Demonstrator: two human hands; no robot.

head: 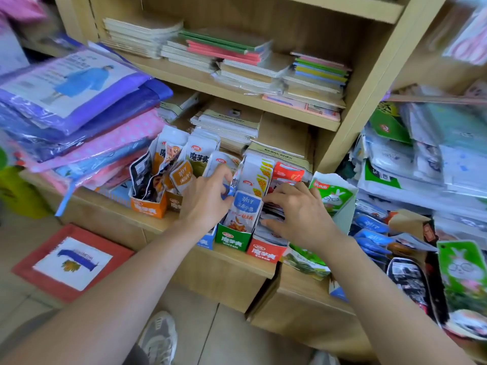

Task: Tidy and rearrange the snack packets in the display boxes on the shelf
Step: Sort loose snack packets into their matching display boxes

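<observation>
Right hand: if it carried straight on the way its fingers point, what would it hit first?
The right hand points left; its fingers are among the packets in the red box. Next in line, probably, is the blue-and-white packet in the green box.

- Both arms are bare and reach forward and down from the lower edge of the view; they come closer together toward the hands.
- The left forearm (126, 280) goes up to the right, with the wrist nearly straight.
- The left hand (204, 200) shows its back to the camera. Its fingers (224, 177) are curled and, with the thumb, pinch a blue packet (228, 193).
- The right forearm (374, 280) goes up to the left.
- The right hand (299, 214) is palm down, with the knuckles raised. Its bent fingers (279, 196) press from above on a bundle of packets (272, 210), and the thumb (271, 223) closes on its near side.
- The two hands are near each other but do not touch.
</observation>
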